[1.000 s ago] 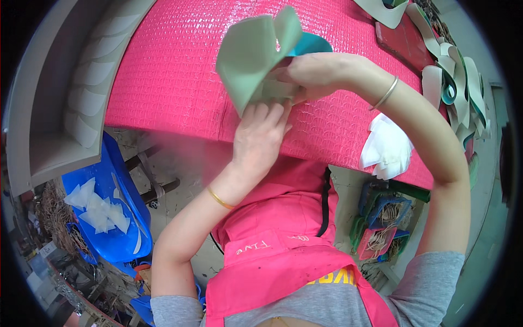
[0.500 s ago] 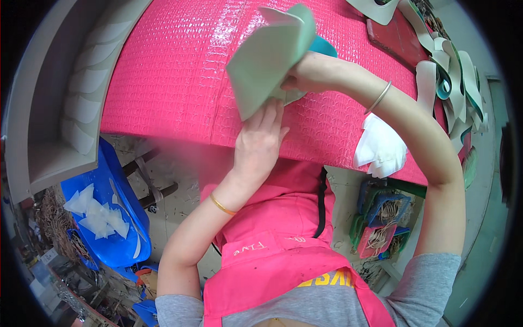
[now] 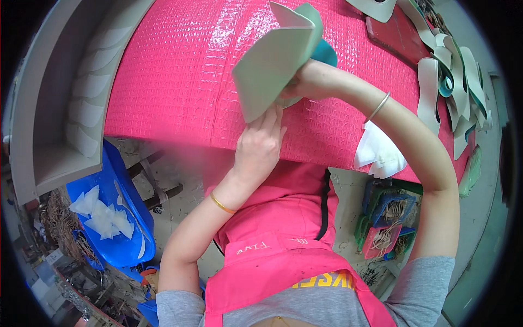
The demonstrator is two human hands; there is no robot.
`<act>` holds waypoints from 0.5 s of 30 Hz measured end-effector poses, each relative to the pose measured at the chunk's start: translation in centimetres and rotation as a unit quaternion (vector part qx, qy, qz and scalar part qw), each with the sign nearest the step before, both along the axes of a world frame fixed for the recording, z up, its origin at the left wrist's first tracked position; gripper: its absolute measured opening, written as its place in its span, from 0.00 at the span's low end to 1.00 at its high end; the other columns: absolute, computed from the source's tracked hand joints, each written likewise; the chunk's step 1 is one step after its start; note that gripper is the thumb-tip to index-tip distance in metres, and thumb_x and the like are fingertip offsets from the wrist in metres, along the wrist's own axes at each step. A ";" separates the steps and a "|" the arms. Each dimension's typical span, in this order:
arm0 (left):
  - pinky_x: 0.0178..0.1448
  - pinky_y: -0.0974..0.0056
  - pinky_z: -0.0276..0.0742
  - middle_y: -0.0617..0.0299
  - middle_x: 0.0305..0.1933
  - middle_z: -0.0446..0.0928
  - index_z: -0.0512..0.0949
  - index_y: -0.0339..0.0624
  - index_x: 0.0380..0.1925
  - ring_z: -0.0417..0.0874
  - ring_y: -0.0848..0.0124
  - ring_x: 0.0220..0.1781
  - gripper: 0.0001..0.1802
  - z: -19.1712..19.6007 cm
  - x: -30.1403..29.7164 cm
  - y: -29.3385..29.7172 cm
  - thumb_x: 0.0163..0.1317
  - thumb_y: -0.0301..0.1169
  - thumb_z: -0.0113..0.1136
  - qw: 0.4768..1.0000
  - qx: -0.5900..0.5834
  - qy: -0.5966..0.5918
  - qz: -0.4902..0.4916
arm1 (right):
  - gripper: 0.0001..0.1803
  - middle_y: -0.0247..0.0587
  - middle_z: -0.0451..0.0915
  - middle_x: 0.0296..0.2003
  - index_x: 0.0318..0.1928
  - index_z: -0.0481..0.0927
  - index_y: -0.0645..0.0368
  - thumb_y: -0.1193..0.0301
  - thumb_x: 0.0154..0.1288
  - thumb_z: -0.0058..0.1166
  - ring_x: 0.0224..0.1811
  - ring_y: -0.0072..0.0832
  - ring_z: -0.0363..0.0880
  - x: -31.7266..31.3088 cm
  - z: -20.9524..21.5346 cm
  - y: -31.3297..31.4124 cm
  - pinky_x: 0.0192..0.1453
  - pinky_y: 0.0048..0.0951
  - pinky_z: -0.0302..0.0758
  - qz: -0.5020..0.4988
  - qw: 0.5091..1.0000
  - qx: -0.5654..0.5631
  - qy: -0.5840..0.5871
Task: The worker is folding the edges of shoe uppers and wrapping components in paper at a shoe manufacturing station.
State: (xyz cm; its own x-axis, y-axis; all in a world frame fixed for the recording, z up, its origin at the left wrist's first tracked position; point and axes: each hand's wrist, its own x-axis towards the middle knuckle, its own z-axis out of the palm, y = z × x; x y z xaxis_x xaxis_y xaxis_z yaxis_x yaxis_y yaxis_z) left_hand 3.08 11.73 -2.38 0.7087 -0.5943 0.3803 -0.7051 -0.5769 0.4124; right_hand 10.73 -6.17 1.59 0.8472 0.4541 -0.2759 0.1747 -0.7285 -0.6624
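A large, stiff, pale green sheet (image 3: 269, 68), bent into angled flaps, is held over the near middle of the pink work surface. My right hand (image 3: 313, 80) grips it from the right, its fingers mostly hidden behind the bend. My left hand (image 3: 259, 143) pinches the lower edge, fingers pointing away from me and their tips partly covered by the sheet. Beside my right wrist shows a curved teal piece (image 3: 325, 53); whether it belongs to the sheet I cannot tell. Near my right forearm lies a fanned stack of thin white pieces (image 3: 378, 152).
Curved off-white pieces (image 3: 427, 87) with teal undersides pile up at the right by a dark red board (image 3: 389, 38). A grey trough (image 3: 68, 177) with overlapping pale pieces borders the left. Below are a blue bin (image 3: 144, 218) with white triangles and small coloured baskets (image 3: 378, 240).
The whole view has shifted slightly. My right hand has sunk a little toward my left fingers, and the pale green sheet has turned slightly. Both hands stay on it.
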 end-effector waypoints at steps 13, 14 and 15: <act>0.47 0.60 0.70 0.54 0.46 0.69 0.70 0.34 0.47 0.71 0.59 0.44 0.22 -0.1 0.1 -0.5 0.49 0.27 0.57 1.000 0.007 -0.015 0.021 | 0.20 0.48 0.76 0.40 0.45 0.74 0.60 0.79 0.47 0.57 0.43 0.38 0.75 1.3 2.8 0.1 0.46 0.33 0.73 0.093 0.987 -0.126 0.036; 0.47 0.61 0.70 0.55 0.45 0.69 0.70 0.35 0.47 0.70 0.60 0.43 0.23 -0.3 0.2 -0.4 0.49 0.27 0.57 0.999 -0.032 -0.003 0.012 | 0.20 0.48 0.76 0.40 0.45 0.74 0.60 0.79 0.47 0.57 0.43 0.38 0.75 1.3 2.8 0.0 0.46 0.33 0.73 0.091 0.987 -0.128 0.036; 0.47 0.61 0.70 0.55 0.45 0.69 0.70 0.35 0.47 0.70 0.60 0.43 0.23 -0.4 0.2 -0.4 0.49 0.27 0.57 0.999 -0.033 -0.002 0.009 | 0.20 0.48 0.76 0.39 0.45 0.74 0.60 0.78 0.48 0.56 0.42 0.38 0.76 1.2 2.6 0.2 0.45 0.33 0.73 0.104 0.984 -0.146 0.010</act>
State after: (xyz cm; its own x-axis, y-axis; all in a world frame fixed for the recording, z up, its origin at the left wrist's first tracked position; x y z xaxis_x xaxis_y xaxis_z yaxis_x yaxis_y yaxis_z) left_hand 3.29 11.31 -2.74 0.7178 -0.5548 0.4207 -0.6962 -0.5620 0.4466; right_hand 11.95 -6.01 4.16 0.7376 0.5152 -0.4365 0.3287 -0.8386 -0.4344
